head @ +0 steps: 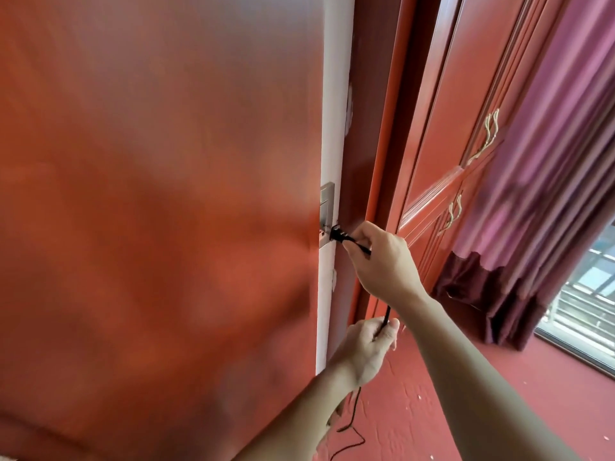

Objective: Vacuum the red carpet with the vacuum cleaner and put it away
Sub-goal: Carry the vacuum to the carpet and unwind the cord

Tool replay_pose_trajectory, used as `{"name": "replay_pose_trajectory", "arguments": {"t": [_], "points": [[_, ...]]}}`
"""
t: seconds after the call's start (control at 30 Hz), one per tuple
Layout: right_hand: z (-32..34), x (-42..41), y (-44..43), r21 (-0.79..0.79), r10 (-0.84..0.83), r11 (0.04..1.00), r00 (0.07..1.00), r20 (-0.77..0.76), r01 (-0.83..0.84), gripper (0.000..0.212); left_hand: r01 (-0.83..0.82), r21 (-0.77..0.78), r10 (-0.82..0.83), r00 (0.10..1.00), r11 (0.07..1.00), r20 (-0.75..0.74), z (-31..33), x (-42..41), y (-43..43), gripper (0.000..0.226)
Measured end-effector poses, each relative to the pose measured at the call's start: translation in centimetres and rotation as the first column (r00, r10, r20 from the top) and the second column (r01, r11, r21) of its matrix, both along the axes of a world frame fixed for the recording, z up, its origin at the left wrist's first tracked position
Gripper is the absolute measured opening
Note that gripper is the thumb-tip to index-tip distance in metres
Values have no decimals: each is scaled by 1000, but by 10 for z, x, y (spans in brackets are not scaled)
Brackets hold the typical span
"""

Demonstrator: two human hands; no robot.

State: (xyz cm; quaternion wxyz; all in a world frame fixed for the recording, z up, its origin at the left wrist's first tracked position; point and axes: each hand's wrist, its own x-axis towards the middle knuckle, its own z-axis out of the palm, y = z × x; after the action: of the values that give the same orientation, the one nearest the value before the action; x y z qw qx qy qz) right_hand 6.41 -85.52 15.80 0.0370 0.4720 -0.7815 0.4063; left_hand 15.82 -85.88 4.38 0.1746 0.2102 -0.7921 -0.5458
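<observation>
My right hand [382, 261] pinches a black plug [339, 235] right at a metal wall socket [326, 211] on a narrow white strip of wall. The plug's prongs sit at the socket face; whether they are inside I cannot tell. Lower down, my left hand [366, 347] grips the black power cord [386, 319], which trails on down to the red carpet [482, 404]. The vacuum cleaner itself is out of view.
A large red-brown panel [159, 211] fills the left, close to me. Red wooden cabinet doors with metal handles [482, 138] stand to the right, then purple curtains [549, 194] and a window [592, 294]. Small pale specks lie on the carpet.
</observation>
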Motion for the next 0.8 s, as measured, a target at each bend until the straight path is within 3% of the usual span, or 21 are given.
{"name": "replay_pose_trajectory", "arguments": {"t": [0.43, 0.53, 0.67, 0.8], "points": [[3, 3, -4, 55, 7, 998, 997, -78, -3, 13, 9, 92, -12, 999, 996, 30, 6, -9, 2, 44], [5, 4, -4, 138, 42, 990, 994, -96, -29, 18, -1, 101, 0, 1000, 995, 12, 9, -12, 5, 49], [11, 2, -11, 280, 85, 956, 996, 11, -85, 28, -61, 100, 59, 998, 993, 21, 7, -17, 5, 57], [16, -2, -13, 364, 86, 929, 996, -37, -67, 36, -56, 78, 55, 998, 995, 21, 7, -20, 1, 58]]}}
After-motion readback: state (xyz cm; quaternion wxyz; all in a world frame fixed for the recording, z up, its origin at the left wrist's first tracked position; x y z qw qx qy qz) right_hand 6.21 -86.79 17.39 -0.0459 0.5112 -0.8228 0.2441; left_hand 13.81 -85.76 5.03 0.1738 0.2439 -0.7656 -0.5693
